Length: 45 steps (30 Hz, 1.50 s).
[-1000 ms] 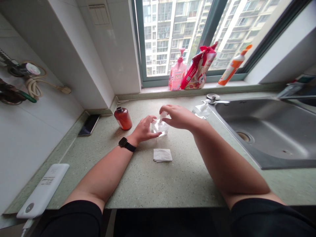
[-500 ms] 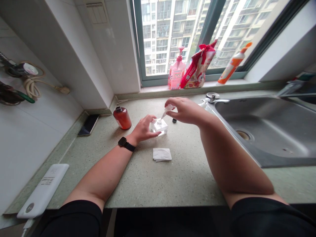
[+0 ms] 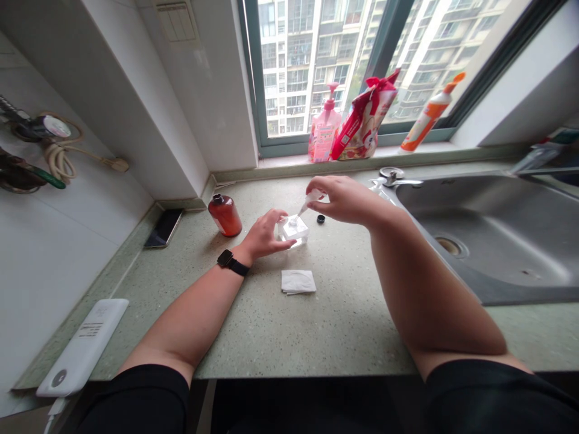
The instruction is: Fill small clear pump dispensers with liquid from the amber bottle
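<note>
A clear square glass bottle [image 3: 297,230] stands on the counter, with the thumb and fingers of my left hand [image 3: 262,236] closed around its sides. Above it, my right hand [image 3: 337,198] pinches a small translucent dropper [image 3: 308,202] with a tapered tip. The dropper slants down to the left, its tip at the bottle's mouth; whether it reaches inside is too small to tell. My fingers cover part of the dropper. A small black cap [image 3: 321,219] lies just right of the bottle. Left of my left hand stands an uncapped amber-red bottle [image 3: 225,217].
A folded white tissue [image 3: 298,281] lies in front of the glass bottle. A phone [image 3: 164,228] and a white power bank [image 3: 84,346] rest at the left. The steel sink [image 3: 497,241] is at the right. Pump bottle [image 3: 324,134], red bag [image 3: 365,120] and orange-white bottle [image 3: 427,120] line the sill.
The view has shifted slightly. My right hand and the dropper sit a touch farther right, showing more of the black cap. My left hand keeps its hold on the glass bottle.
</note>
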Tool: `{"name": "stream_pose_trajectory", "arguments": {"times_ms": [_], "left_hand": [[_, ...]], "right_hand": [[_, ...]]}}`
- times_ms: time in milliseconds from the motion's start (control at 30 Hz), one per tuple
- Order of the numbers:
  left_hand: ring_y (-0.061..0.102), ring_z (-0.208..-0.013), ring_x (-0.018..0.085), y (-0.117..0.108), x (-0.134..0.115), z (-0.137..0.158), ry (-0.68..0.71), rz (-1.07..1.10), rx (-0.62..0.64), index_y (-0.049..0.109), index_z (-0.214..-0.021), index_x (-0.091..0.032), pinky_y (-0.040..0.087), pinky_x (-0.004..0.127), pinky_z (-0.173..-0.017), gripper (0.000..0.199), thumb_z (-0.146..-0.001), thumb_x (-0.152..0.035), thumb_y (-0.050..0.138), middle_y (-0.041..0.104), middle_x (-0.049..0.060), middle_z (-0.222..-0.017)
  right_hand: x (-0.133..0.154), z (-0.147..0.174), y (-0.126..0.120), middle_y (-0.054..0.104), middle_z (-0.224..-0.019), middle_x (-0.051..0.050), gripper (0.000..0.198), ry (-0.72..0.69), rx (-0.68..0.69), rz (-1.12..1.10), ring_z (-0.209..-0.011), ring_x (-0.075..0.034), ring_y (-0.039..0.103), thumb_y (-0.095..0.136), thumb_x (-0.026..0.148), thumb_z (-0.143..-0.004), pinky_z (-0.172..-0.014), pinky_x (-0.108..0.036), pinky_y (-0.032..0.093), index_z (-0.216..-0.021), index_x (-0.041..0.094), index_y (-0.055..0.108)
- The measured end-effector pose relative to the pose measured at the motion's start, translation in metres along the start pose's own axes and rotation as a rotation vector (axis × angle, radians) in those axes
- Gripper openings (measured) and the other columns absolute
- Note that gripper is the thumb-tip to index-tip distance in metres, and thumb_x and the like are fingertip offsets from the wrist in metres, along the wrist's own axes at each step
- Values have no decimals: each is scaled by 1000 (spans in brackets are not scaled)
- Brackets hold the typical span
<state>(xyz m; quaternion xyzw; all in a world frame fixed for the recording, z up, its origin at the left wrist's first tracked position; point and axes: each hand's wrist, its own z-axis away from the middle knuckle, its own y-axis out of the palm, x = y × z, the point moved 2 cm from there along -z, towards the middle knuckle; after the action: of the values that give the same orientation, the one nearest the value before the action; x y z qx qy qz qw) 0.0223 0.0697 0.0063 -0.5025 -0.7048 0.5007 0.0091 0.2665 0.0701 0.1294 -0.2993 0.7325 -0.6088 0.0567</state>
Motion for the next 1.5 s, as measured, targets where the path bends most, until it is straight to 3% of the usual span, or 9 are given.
{"name": "stream_pose_trajectory", "arguments": {"times_ms": [233,733,967,1100,1267,1500], "left_hand": [[73,-117,32,0,1,0,5,0,0,55,-136,-25,61,49,-102,64,-85,-44,89,71,11,-127],[74,-116,32,0,0,-1,4,7,4,54,-137,-24,62,50,-101,66,-86,-45,89,71,12,-126],[75,-115,31,0,0,0,-10,7,7,54,-139,-24,62,49,-102,67,-86,-44,90,70,10,-128],[75,-116,31,1,1,0,-7,13,8,53,-141,-25,62,49,-103,68,-86,-43,89,70,11,-129],[74,-118,31,0,1,-1,13,10,16,53,-140,-23,62,48,-103,66,-87,-42,88,69,11,-129],[74,-118,30,-3,-1,-1,-8,30,25,54,-140,-24,62,46,-103,66,-87,-44,88,70,9,-128]], "right_hand": [[0,0,-5,81,-113,-7,24,4,-9,-7,-106,-28,72,71,38,-95,-91,-39,55,-114,26,77],[-16,3,-3,84,-101,-4,19,180,333,99,-85,-22,73,79,28,-86,-68,-32,48,-104,27,85],[-35,-2,-5,84,-107,-7,27,144,358,89,-91,-23,72,72,36,-92,-72,-31,48,-111,24,86],[-53,-2,-7,83,-102,-6,31,273,381,119,-86,-22,70,73,39,-92,-70,-31,45,-116,24,85],[-71,-1,3,83,-108,-8,30,433,489,225,-92,-24,73,77,30,-87,-71,-31,48,-114,23,86],[-99,-4,24,85,-102,-9,28,515,571,242,-90,-25,76,84,29,-81,-76,-33,56,-109,24,89]]}}
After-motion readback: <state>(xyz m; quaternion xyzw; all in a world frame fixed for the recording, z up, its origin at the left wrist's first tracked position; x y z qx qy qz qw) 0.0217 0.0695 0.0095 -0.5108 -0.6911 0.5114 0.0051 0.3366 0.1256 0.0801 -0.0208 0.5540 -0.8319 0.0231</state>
